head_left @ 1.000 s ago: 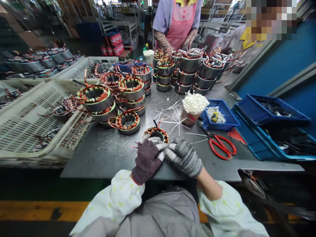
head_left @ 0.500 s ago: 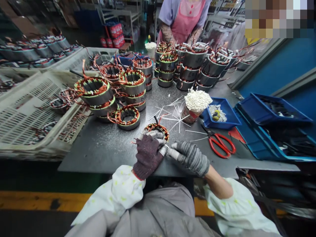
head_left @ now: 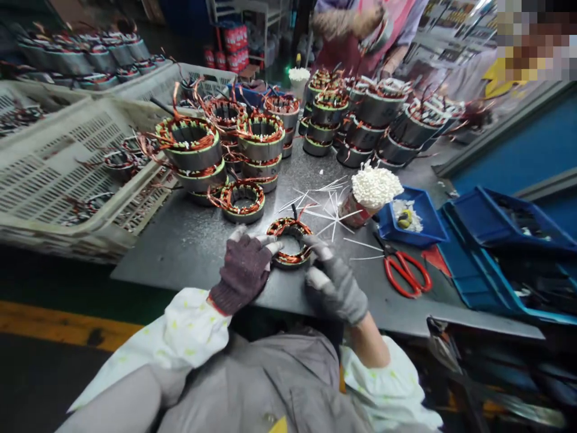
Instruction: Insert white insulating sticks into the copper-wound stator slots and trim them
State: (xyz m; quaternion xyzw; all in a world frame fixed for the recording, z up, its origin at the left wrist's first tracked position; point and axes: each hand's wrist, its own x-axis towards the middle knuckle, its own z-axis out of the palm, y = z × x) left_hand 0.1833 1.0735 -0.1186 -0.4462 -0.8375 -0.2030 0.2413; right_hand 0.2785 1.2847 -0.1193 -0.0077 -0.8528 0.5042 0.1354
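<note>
A copper-wound motor stator (head_left: 291, 260) lies flat on the metal table, its black lead and copper wires pointing up at the back. At its left side is my left hand (head_left: 246, 267) in a maroon glove with pale fingertips, fingers apart, one or two touching the rim. My right hand (head_left: 338, 285), in a grey glove and slightly blurred, has its index finger stretched to the stator's right edge; the thumb stands apart. Neither hand visibly holds anything. Loose white ties (head_left: 333, 219) lie fanned out behind, beside a cup of white-tipped ties (head_left: 376, 186).
Stacked stators (head_left: 259, 150) stand at the back left, more (head_left: 363, 129) at the back centre. Red-handled scissors (head_left: 408, 273) lie right, near a blue tray (head_left: 412, 234) and bins (head_left: 478, 258). A white crate (head_left: 67, 180) borders the left. Across the table stands a person (head_left: 360, 36).
My hands have come apart from a pinch at the stator's front to opposite sides of it. The thin white piece between them no longer shows. The view has shifted; the co-worker's arm is raised.
</note>
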